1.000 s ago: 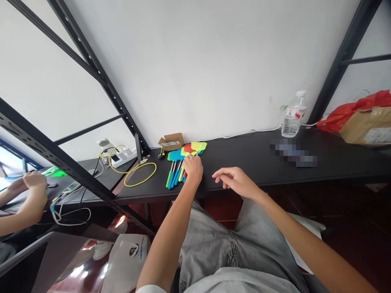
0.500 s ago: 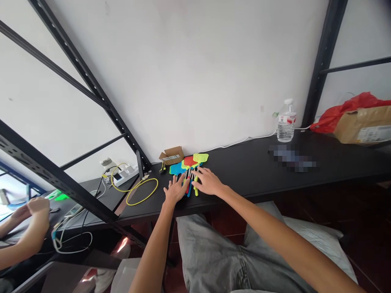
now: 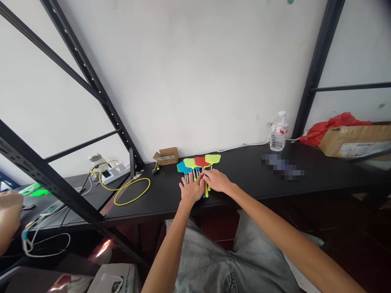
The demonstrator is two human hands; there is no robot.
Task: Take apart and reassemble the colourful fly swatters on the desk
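Several small fly swatters (image 3: 198, 163) with blue, green, red and yellow heads lie in a row on the black table (image 3: 244, 179). My left hand (image 3: 192, 189) rests flat on their handles, fingers spread. My right hand (image 3: 217, 181) lies beside it on the right, fingers also laid over the handles. The lower ends of the handles are hidden under both hands.
A small open cardboard box (image 3: 166, 156) and a yellow cable loop (image 3: 131, 191) lie left of the swatters. A water bottle (image 3: 277, 132) stands by the wall at right, near a red bag (image 3: 332, 124) and a parcel (image 3: 354, 140). Another person's hand (image 3: 9, 215) shows at far left.
The row of swatters has shifted a little to the right along the table. Both my hands have come together on the handles; the right hand came over from the table edge.
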